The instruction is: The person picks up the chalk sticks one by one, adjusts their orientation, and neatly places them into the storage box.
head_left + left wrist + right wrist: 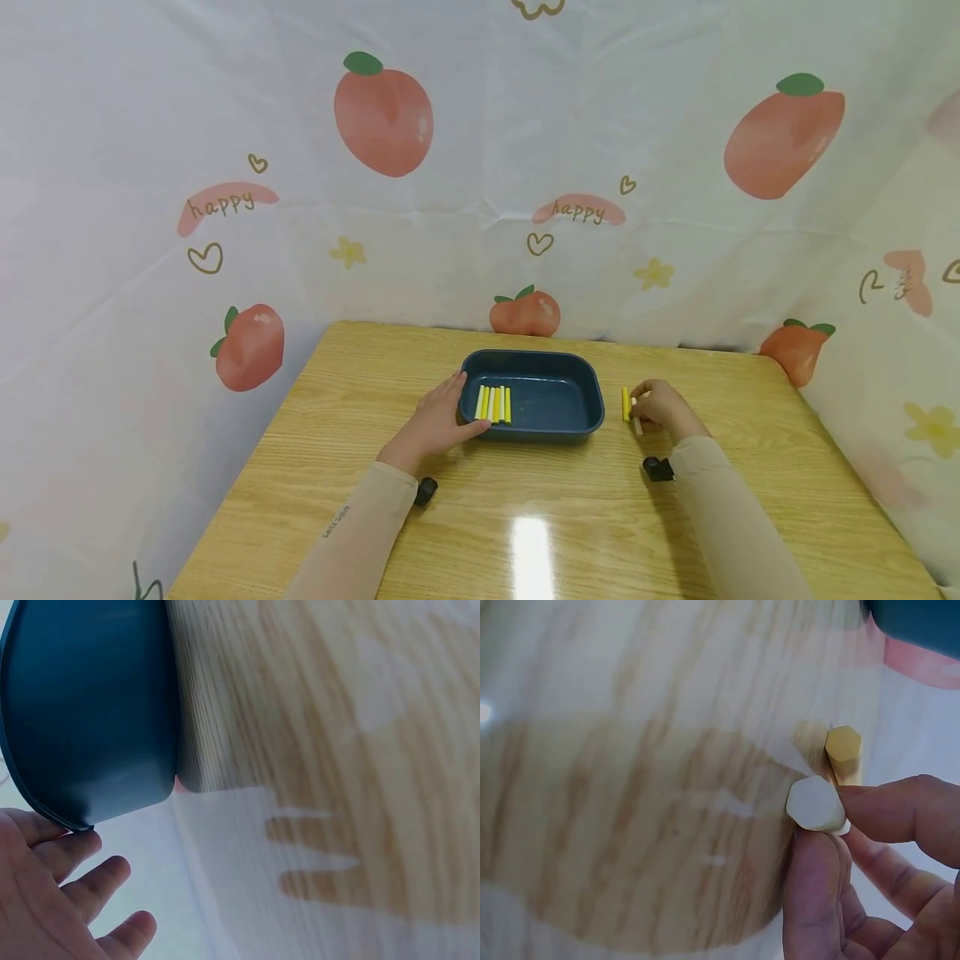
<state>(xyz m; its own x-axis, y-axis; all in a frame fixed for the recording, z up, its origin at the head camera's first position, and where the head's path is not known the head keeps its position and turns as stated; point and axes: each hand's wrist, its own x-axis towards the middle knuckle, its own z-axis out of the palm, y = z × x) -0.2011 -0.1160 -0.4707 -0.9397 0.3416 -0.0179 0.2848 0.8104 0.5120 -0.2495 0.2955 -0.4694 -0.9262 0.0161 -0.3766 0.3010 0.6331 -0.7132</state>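
Right hand (870,877) pinches a white stick (814,804), six-sided only in the wrist view, while left hand (438,421) rests loose against the tray (577,421).

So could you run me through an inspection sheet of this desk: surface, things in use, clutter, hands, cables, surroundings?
Surface: wooden table, glossy, with a light glare.
Things: blue tray holding a row of yellow and white sticks; a yellow stick lies on the table right of the tray; a white stick is in the right hand.
Clutter: nothing seen.
Hands: left hand rests against the tray's left rim, fingers relaxed; right hand pinches the white stick.
Cables: nothing seen.
Surroundings: white cloth printed with peaches and "happy".
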